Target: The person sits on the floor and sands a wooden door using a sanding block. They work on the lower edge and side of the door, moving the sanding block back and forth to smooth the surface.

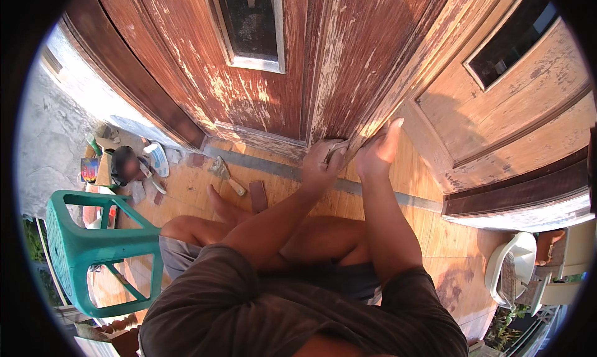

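A wooden door (367,59) with worn, patchy red-brown finish stands before me, its lower free edge between my hands. My left hand (321,166) is at the door's bottom corner, fingers curled against the wood. Whatever is in those fingers, if anything, is too hidden to name. On the other side of that edge, my right hand (377,155) grips the door, its thumb pointing up and its other fingers mostly out of sight. On the floor near my foot lie a brown sanding piece (257,196) and a scraper-like tool (227,174) with a light handle.
At left stands a green plastic stool (81,251). Beyond it are a cluttered box (102,164) and a white tub (157,158) by the wall. A paler door leaf (448,130) is at right, with a white basin-like container (511,267) nearer me. Tiled floor (429,233) surrounds my legs.
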The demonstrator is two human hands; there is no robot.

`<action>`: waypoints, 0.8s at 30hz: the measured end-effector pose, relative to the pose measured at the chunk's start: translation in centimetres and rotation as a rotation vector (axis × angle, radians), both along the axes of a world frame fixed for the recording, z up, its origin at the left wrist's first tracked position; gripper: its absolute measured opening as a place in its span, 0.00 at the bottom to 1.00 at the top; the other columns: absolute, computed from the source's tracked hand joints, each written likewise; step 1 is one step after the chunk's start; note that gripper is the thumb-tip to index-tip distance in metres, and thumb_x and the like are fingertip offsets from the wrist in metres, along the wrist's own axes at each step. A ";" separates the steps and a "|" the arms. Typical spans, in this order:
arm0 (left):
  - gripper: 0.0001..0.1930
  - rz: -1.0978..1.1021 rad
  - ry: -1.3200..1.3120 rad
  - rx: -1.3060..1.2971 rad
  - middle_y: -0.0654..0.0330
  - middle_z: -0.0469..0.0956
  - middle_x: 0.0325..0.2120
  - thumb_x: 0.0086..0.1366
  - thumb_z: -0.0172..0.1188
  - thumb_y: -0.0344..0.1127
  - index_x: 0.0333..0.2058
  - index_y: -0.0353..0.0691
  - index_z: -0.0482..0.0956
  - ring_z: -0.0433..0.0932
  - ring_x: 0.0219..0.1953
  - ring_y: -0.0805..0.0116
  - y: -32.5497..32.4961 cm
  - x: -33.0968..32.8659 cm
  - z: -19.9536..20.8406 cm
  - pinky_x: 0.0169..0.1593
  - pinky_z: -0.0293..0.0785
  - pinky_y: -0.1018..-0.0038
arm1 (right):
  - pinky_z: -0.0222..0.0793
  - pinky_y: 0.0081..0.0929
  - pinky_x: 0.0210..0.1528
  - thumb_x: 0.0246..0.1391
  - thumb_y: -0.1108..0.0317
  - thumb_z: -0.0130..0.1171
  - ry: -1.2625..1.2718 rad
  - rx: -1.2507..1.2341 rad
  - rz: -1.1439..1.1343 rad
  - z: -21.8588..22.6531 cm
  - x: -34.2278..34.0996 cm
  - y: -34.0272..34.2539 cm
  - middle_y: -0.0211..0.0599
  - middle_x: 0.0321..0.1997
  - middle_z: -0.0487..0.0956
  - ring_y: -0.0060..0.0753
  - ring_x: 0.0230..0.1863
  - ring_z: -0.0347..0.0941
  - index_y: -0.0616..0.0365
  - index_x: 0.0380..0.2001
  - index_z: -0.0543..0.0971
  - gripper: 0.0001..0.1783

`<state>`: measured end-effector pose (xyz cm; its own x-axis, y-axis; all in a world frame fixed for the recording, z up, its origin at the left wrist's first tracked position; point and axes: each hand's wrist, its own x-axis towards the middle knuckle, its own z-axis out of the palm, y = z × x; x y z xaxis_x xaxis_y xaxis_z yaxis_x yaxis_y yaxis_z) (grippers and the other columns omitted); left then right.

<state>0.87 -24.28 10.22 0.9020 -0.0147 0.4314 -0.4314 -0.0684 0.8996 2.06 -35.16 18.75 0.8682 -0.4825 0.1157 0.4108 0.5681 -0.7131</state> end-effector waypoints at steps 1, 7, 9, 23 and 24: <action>0.07 -0.005 -0.010 -0.008 0.52 0.82 0.35 0.65 0.64 0.26 0.41 0.35 0.85 0.82 0.37 0.53 -0.4 0.3 1.1 0.42 0.77 0.64 | 0.53 0.43 0.74 0.73 0.38 0.42 -0.014 -0.029 -0.009 0.1 -0.1 0.0 0.43 0.70 0.68 0.42 0.70 0.63 0.63 0.70 0.63 0.40; 0.06 0.063 -0.216 -0.068 0.54 0.82 0.36 0.68 0.63 0.28 0.41 0.34 0.85 0.81 0.37 0.64 -1.4 0.9 5.6 0.43 0.76 0.69 | 0.55 0.41 0.73 0.74 0.37 0.39 -0.024 -0.025 0.087 0.1 -0.3 -0.4 0.44 0.69 0.69 0.41 0.69 0.64 0.63 0.69 0.65 0.40; 0.05 0.102 -0.252 -0.102 0.51 0.83 0.36 0.66 0.62 0.26 0.39 0.33 0.85 0.82 0.38 0.57 -1.9 0.9 7.2 0.43 0.77 0.67 | 0.57 0.41 0.72 0.74 0.37 0.38 -0.057 -0.022 0.142 -0.1 -0.3 -0.6 0.44 0.69 0.70 0.41 0.69 0.65 0.64 0.69 0.65 0.40; 0.05 0.185 -0.545 -0.054 0.52 0.83 0.36 0.65 0.65 0.26 0.39 0.36 0.84 0.81 0.37 0.58 -2.6 2.5 12.9 0.42 0.77 0.66 | 0.59 0.40 0.73 0.76 0.41 0.37 -0.065 -0.058 0.144 -0.4 -0.2 -0.6 0.42 0.70 0.69 0.40 0.68 0.67 0.62 0.71 0.62 0.37; 0.05 0.188 -0.513 -0.034 0.52 0.83 0.36 0.65 0.65 0.27 0.39 0.36 0.85 0.81 0.37 0.57 -2.3 1.6 11.9 0.43 0.77 0.66 | 0.59 0.40 0.73 0.76 0.42 0.38 -0.090 -0.044 0.169 -0.4 -0.2 -0.6 0.41 0.70 0.69 0.40 0.68 0.66 0.62 0.71 0.62 0.37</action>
